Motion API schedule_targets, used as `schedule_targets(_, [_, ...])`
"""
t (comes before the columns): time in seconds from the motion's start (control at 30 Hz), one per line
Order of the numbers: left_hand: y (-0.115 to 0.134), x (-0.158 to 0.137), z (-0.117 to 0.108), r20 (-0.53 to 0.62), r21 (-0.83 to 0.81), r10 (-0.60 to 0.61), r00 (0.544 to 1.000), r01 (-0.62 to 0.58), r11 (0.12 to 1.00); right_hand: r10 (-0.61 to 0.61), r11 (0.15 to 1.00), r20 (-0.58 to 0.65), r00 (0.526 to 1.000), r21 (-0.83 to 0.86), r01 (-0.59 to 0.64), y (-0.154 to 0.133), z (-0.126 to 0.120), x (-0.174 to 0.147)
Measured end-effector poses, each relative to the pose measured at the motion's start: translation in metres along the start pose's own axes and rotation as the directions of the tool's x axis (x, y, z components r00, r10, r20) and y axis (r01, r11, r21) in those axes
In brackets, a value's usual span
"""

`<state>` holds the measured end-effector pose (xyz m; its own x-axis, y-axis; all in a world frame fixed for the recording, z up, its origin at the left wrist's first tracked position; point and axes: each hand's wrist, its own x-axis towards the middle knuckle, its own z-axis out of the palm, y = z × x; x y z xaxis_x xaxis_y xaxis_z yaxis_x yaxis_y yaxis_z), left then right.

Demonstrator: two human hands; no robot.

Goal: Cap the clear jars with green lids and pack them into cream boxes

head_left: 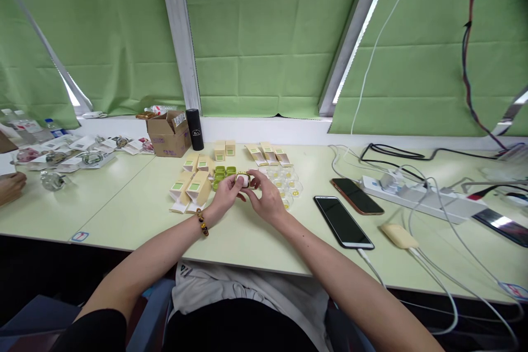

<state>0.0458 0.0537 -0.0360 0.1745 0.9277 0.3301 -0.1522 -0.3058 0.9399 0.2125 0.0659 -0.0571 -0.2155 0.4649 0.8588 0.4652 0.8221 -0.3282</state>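
Both my hands hold one small green square container (248, 176) with a white rounded piece in it, just above the table. My left hand (225, 196) is closed on its left side, thumb over the white piece. Fingers of my right hand (267, 198) pinch the right side. Behind my left hand are several green square containers (220, 170), partly hidden by it. Cream cartons with green labels (199, 187) lie to the left. On the right, clear plastic cups (292, 183) with yellow bits inside stand partly behind my right hand.
More cream cartons (268, 154) lie at the back, near a cardboard box (168, 135) and black bottle (194, 130). Phones (343, 222), a power strip (424, 198) and loose cables occupy the right. Another person's hand (11, 186) rests at far left beside clear packages (55, 180).
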Motion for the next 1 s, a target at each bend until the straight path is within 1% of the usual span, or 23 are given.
schedule_targets(0.1, [0.005,-0.003,-0.001,0.013,0.001,-0.053,0.999,0.053,0.999,-0.002,1.0,-0.023,1.0,0.007,0.003,-0.001,-0.002,0.001])
schedule_targets(0.23, [0.008,-0.005,0.0,0.047,0.012,-0.115,0.992,0.114,0.993,-0.072,0.997,-0.076,0.995,-0.031,0.07,-0.002,-0.004,0.004])
schedule_targets(0.3, [0.006,-0.006,0.001,0.055,0.016,-0.153,0.987,0.152,0.988,-0.106,0.994,-0.09,0.99,-0.024,0.105,-0.003,-0.006,0.005])
schedule_targets(0.37, [0.002,-0.005,0.001,0.037,0.003,-0.189,0.981,0.189,0.982,-0.145,0.989,-0.078,0.986,0.001,0.146,-0.004,-0.007,0.006])
schedule_targets(0.43, [-0.001,-0.004,0.001,0.011,-0.033,-0.22,0.975,0.221,0.975,-0.169,0.985,-0.037,0.985,0.021,0.17,-0.005,-0.007,0.006])
schedule_targets(0.53, [-0.004,-0.003,0.0,0.036,-0.08,-0.284,0.958,0.286,0.955,-0.134,0.99,0.019,0.991,0.053,0.133,-0.006,-0.005,0.005])
schedule_targets(0.63, [-0.006,-0.003,0.0,0.082,-0.085,-0.333,0.939,0.34,0.937,-0.065,0.992,0.026,0.998,0.111,0.062,-0.007,-0.004,0.003])
schedule_targets(0.67, [-0.006,-0.002,0.0,0.083,-0.078,-0.324,0.942,0.33,0.941,-0.044,0.991,0.028,0.999,0.128,0.04,-0.008,-0.004,0.003])
schedule_targets(0.73, [-0.007,-0.001,0.0,0.069,-0.043,-0.26,0.963,0.263,0.964,-0.005,0.989,0.032,0.999,0.148,0.0,-0.01,-0.005,0.003])
schedule_targets(0.8, [-0.007,0.002,-0.001,0.032,0.016,-0.158,0.987,0.157,0.987,0.036,0.988,0.021,0.999,0.152,-0.039,-0.012,-0.007,0.005])
schedule_targets(0.87, [-0.006,0.003,-0.002,-0.024,0.075,-0.037,0.999,0.038,0.996,0.08,0.984,0.0,0.997,0.158,-0.079,-0.013,-0.009,0.007])
schedule_targets(0.93, [-0.004,0.003,-0.004,-0.061,0.141,0.096,0.994,-0.086,0.986,0.127,0.974,-0.004,0.992,0.188,-0.124,-0.012,-0.011,0.009])
schedule_targets(1.0, [-0.001,0.001,-0.007,-0.036,0.241,0.221,0.975,-0.206,0.948,0.181,0.955,0.025,0.983,0.236,-0.181,-0.011,-0.012,0.01])
